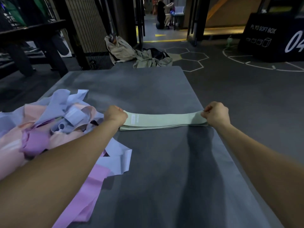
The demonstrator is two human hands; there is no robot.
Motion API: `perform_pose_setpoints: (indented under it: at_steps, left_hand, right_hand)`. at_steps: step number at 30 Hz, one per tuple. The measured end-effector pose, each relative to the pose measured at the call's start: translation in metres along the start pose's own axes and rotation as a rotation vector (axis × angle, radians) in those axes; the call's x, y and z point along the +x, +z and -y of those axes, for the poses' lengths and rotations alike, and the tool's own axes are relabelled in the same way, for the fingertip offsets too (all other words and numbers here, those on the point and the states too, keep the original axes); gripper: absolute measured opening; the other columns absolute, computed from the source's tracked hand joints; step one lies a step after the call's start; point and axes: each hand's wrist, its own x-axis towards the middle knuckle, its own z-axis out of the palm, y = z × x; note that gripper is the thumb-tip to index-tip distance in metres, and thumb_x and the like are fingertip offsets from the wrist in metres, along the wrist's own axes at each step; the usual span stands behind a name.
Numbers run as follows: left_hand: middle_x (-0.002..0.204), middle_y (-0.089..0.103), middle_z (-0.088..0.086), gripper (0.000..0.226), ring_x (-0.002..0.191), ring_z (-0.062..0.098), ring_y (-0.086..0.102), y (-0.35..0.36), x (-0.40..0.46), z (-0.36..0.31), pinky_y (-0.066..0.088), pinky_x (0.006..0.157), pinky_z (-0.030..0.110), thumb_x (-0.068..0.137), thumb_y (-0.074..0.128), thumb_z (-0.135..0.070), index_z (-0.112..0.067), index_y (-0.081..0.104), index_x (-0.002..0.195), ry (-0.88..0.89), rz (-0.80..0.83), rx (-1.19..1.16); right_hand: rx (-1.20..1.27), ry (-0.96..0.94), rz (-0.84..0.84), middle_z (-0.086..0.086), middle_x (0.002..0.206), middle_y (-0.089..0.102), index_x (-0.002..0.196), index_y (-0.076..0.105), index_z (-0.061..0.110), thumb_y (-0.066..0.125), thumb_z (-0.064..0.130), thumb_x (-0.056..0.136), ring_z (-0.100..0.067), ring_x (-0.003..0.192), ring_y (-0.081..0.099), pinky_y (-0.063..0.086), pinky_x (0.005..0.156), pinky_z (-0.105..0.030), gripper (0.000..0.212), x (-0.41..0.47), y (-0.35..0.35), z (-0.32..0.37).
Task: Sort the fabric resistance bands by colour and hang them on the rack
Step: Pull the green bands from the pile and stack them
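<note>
A pale green fabric band [164, 120] lies stretched flat across the grey mat [148, 89], on top of another green band beneath it. My left hand [116, 115] grips its left end and my right hand [216, 114] grips its right end, both fists closed. To the left lies a tangled heap of bands: lavender-blue [65, 102], pale pink [34, 116] and purple [35, 143]. A purple band [92, 183] and a lavender-blue band [118, 160] trail out beside my left forearm. No rack for hanging can be identified.
Beige bags and clothing [131, 51] lie on the floor beyond the mat's far edge. A black plyo soft box [271, 38] stands at the far right. Dark metal frames [54, 40] stand at the back left. A person [162, 12] kneels in the far doorway.
</note>
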Motion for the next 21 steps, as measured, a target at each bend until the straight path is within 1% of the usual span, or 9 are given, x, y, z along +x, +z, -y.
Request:
perform_pose_setpoints:
  at_steps: [2, 4, 7, 11, 13, 15, 16, 18, 21]
  left_hand:
    - [0.080, 0.046, 0.008, 0.035, 0.074, 0.021, 0.038, 0.001, 0.001, 0.003, 0.033, 0.062, 0.024, 0.077, 0.057, 0.001, -0.020, 0.036, 0.058, 0.021, -0.006, 0.073]
    - [0.082, 0.046, 0.007, 0.030, 0.076, 0.023, 0.039, 0.002, -0.001, 0.004, 0.032, 0.063, 0.024, 0.078, 0.057, 0.000, -0.020, 0.042, 0.060, 0.043, -0.006, 0.141]
    - [0.099, 0.058, 0.009, 0.012, 0.095, 0.031, 0.056, 0.003, -0.006, 0.004, 0.039, 0.072, 0.025, 0.080, 0.058, -0.002, -0.013, 0.059, 0.086, 0.051, -0.015, 0.150]
    - [0.114, 0.059, 0.013, 0.020, 0.091, 0.028, 0.053, 0.004, -0.006, 0.008, 0.039, 0.070, 0.026, 0.077, 0.061, -0.001, -0.011, 0.055, 0.093, 0.094, -0.024, 0.161]
    - [0.121, 0.053, 0.014, 0.030, 0.103, 0.030, 0.054, 0.004, -0.005, 0.011, 0.041, 0.080, 0.029, 0.078, 0.066, -0.005, -0.007, 0.055, 0.106, 0.165, -0.032, 0.169]
    - [0.125, 0.049, 0.013, 0.042, 0.114, 0.029, 0.051, 0.002, -0.004, 0.011, 0.039, 0.092, 0.030, 0.076, 0.073, -0.011, -0.006, 0.055, 0.114, 0.351, 0.021, 0.166]
    - [0.126, 0.049, 0.011, 0.047, 0.117, 0.026, 0.050, 0.001, -0.005, 0.011, 0.037, 0.095, 0.029, 0.075, 0.076, -0.015, -0.007, 0.055, 0.116, 0.458, 0.090, 0.169]
    - [0.131, 0.047, 0.005, 0.059, 0.123, 0.021, 0.045, -0.003, -0.007, 0.009, 0.032, 0.099, 0.024, 0.072, 0.079, -0.021, -0.012, 0.052, 0.124, 0.600, 0.272, 0.215]
    - [0.140, 0.039, -0.002, 0.079, 0.129, 0.020, 0.037, -0.003, -0.008, 0.009, 0.030, 0.107, 0.029, 0.068, 0.082, -0.030, -0.020, 0.042, 0.136, 0.639, 0.442, 0.396]
  right_hand:
    - [-0.013, -0.011, 0.006, -0.022, 0.102, 0.064, 0.093, 0.064, 0.002, 0.068, 0.008, 0.082, -0.033, 0.093, 0.061, 0.045, 0.078, -0.030, 0.013, 0.000, 0.001, 0.000]
    - [-0.028, -0.023, 0.009, -0.021, 0.102, 0.064, 0.093, 0.063, 0.003, 0.067, 0.008, 0.082, -0.034, 0.093, 0.060, 0.047, 0.080, -0.034, 0.012, -0.001, 0.003, 0.001]
    - [-0.047, -0.028, 0.006, -0.021, 0.102, 0.063, 0.093, 0.062, 0.003, 0.065, 0.007, 0.083, -0.035, 0.092, 0.059, 0.048, 0.080, -0.037, 0.011, -0.002, 0.006, 0.001]
    - [-0.110, -0.041, 0.007, -0.020, 0.107, 0.061, 0.099, 0.061, 0.003, 0.063, 0.008, 0.084, -0.036, 0.095, 0.058, 0.046, 0.078, -0.036, 0.015, -0.003, 0.006, 0.003]
    - [-0.199, -0.086, -0.003, -0.017, 0.114, 0.057, 0.107, 0.059, 0.004, 0.063, 0.011, 0.085, -0.034, 0.104, 0.053, 0.044, 0.081, -0.037, 0.023, -0.005, 0.005, 0.005]
    - [-0.280, -0.204, -0.021, -0.015, 0.119, 0.053, 0.113, 0.058, 0.006, 0.065, 0.016, 0.085, -0.033, 0.113, 0.046, 0.042, 0.086, -0.039, 0.030, -0.006, 0.006, 0.010]
    - [-0.281, -0.290, 0.005, -0.013, 0.120, 0.053, 0.115, 0.059, 0.007, 0.066, 0.020, 0.085, -0.033, 0.115, 0.045, 0.041, 0.088, -0.039, 0.034, -0.008, 0.007, 0.016]
    - [-0.249, -0.452, 0.182, -0.010, 0.126, 0.053, 0.122, 0.057, 0.010, 0.070, 0.031, 0.082, -0.029, 0.120, 0.046, 0.039, 0.097, -0.036, 0.047, -0.013, 0.014, 0.028]
    - [-0.324, -0.554, 0.489, -0.006, 0.138, 0.044, 0.137, 0.045, 0.015, 0.073, 0.039, 0.077, -0.025, 0.129, 0.040, 0.031, 0.107, -0.032, 0.071, -0.025, 0.030, 0.041]
